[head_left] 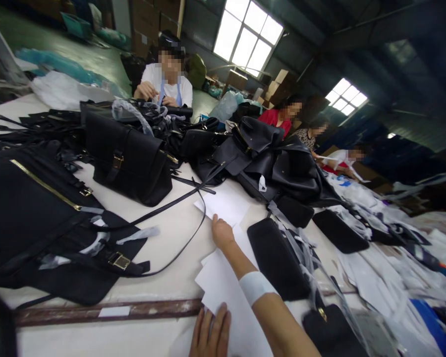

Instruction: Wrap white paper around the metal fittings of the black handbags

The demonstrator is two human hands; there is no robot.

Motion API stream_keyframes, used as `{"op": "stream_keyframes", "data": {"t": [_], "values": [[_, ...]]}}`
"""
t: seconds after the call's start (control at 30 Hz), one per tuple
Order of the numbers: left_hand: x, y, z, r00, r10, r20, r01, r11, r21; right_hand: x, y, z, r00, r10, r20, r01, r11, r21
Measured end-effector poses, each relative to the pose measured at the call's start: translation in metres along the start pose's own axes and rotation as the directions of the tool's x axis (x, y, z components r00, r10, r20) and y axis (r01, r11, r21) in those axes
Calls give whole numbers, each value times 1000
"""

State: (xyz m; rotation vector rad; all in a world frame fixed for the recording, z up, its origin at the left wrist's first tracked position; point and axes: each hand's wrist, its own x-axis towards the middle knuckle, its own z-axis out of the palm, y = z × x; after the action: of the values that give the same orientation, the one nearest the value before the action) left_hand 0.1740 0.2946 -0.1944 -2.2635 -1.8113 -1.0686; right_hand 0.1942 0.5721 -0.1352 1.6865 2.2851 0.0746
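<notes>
My left hand (210,333) lies flat at the bottom of the head view, its fingers extended over the edge of a loose stack of white paper sheets (226,277). Farther forward, my right hand (222,232) is closed, its fingers curled at the near edge of another white sheet (228,206). A pale band (258,287) wraps my right forearm. Left of my hands lies a black leather bag (29,208) with a gold zipper, its thin strap looping toward the paper. A flat black pouch (277,258) rests just right of my right arm.
A black flap bag (126,153) stands upright beyond the zippered one. Behind the paper is a heap of black bags (282,163). More pouches (340,230) and white wrapping (386,287) spread rightward. Across the table sits a co-worker (167,82); other people work farther right.
</notes>
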Motion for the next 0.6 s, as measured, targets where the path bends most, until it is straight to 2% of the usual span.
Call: {"op": "stream_keyframes", "data": {"t": [0.1,0.2,0.33,0.4,0.5,0.6], "values": [[6,0,-15,997,28,67,-29,1000,4,4,5,-13,994,103,-31,-102,994,39],[12,4,-33,995,-2,100,2,1000,4,2,12,-29,984,172,-50,-168,983,68],[19,12,-57,967,-83,243,97,994,-50,-26,17,-42,982,185,-43,-181,980,86],[23,14,-65,944,-106,313,143,985,-98,-47,16,-44,987,146,-68,-139,985,100],[26,16,-69,929,-125,349,187,971,-149,-80,12,-47,984,4,-178,16,994,109],[26,16,-69,927,-135,349,201,967,-157,-106,8,-52,944,-183,-276,208,976,64]]}}
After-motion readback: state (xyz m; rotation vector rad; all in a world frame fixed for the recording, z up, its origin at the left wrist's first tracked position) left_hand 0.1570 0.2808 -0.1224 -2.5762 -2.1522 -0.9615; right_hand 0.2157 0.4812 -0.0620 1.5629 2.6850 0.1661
